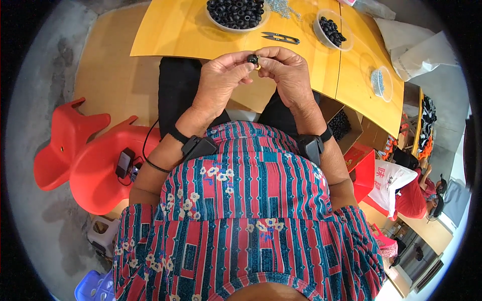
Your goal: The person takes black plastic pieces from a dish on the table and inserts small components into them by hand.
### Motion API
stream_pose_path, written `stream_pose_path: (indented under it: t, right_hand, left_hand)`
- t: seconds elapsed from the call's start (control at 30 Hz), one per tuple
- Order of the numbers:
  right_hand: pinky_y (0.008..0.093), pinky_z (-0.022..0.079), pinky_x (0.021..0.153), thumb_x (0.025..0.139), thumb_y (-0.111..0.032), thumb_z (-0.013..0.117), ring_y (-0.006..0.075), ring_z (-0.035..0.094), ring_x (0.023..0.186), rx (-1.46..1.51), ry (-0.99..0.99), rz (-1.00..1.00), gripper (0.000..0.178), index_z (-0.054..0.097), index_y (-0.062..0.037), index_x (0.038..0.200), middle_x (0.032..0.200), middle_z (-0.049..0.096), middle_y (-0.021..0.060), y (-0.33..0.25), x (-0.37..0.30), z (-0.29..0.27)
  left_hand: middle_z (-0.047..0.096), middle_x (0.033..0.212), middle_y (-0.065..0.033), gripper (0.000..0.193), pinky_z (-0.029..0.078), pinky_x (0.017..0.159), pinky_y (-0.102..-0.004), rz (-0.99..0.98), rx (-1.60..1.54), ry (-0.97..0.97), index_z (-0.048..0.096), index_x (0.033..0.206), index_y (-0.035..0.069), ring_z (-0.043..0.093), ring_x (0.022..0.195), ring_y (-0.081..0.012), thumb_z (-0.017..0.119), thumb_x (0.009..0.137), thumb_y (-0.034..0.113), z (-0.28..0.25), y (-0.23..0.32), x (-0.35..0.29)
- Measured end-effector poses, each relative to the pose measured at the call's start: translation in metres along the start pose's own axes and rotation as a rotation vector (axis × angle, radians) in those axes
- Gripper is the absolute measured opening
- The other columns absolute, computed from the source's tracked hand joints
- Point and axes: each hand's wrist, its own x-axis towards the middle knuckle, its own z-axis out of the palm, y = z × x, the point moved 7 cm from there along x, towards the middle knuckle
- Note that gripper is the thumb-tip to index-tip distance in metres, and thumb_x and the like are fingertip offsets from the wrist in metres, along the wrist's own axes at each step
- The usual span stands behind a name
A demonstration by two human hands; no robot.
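At the near edge of the yellow table [181, 30], both hands meet in front of my body. A small, round, glossy black part [252, 59] is pinched between the fingertips of my left hand [223, 78]. My right hand [287, 75] grips the same black part from the other side, thumb and forefinger together. A tiny yellowish bit shows beneath it; I cannot make out what it is. Beyond the hands lie black thread snips [281, 38]. A clear bowl [236, 30] heaped with similar black round parts stands farther back.
A clear tub [349, 42] holds black pieces, and a smaller cup [389, 90] holds pale blue bits. Loose pale blue bits [283, 7] lie at the back. A cardboard box [355, 131] of black parts stands under the table's right side. Red chairs [95, 170] are at left; another person sits far right.
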Motion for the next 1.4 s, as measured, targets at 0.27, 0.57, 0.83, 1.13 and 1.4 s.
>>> stream_pose_path:
  t: [0.27,0.57,0.83,1.13,1.4]
  right_hand:
    - [0.0210,0.047,0.061,0.079,-0.002,0.063,0.0085,0.056,0.064,-0.030,0.000,-0.019,0.012,0.066,0.0007,0.091,0.078,0.066,0.0051,-0.005,0.000,0.003]
    - [0.0203,0.048,0.059,0.075,0.001,0.067,0.0079,0.057,0.065,-0.123,0.018,-0.101,0.015,0.067,0.0007,0.090,0.078,0.066,0.0042,-0.009,0.002,0.005]
    - [0.0218,0.047,0.061,0.076,0.004,0.065,0.0098,0.058,0.069,-0.184,-0.016,-0.102,0.015,0.065,0.0017,0.091,0.081,0.065,0.0054,-0.004,0.003,0.009]
    - [0.0231,0.048,0.056,0.075,-0.003,0.067,0.0080,0.058,0.063,-0.463,0.115,-0.208,0.011,0.067,0.0012,0.085,0.074,0.065,0.0057,-0.012,0.042,-0.014]
    - [0.0323,0.049,0.064,0.070,-0.011,0.067,0.0242,0.061,0.067,-0.968,0.157,-0.477,0.014,0.069,-0.0089,0.084,0.074,0.061,0.0106,-0.025,0.079,-0.009]
  left_hand:
    - [0.062,0.095,-0.0081,0.031,0.049,0.074,-0.0261,-0.024,-0.089,-0.060,0.053,0.116,-0.004,0.054,0.076,-0.0093,0.056,0.090,0.011,0.001,-0.001,0.001]
    - [0.058,0.086,-0.0019,0.029,0.049,0.072,-0.0247,-0.114,-0.312,-0.056,0.056,0.115,-0.002,0.054,0.074,-0.0076,0.055,0.090,0.012,-0.002,-0.013,0.004]
    - [0.057,0.084,0.0006,0.028,0.048,0.071,-0.0234,-0.173,-0.328,-0.053,0.056,0.114,0.000,0.052,0.073,-0.0060,0.055,0.090,0.015,-0.007,-0.022,0.003]
    - [0.054,0.090,-0.0011,0.026,0.047,0.072,-0.0225,-0.196,-0.369,-0.003,0.054,0.113,0.002,0.051,0.075,-0.0070,0.051,0.092,0.016,-0.024,-0.028,0.005]
    - [0.056,0.086,0.0000,0.025,0.047,0.070,-0.0217,-0.199,-0.393,-0.006,0.056,0.111,0.002,0.051,0.074,-0.0059,0.054,0.091,0.016,-0.027,-0.022,0.002]
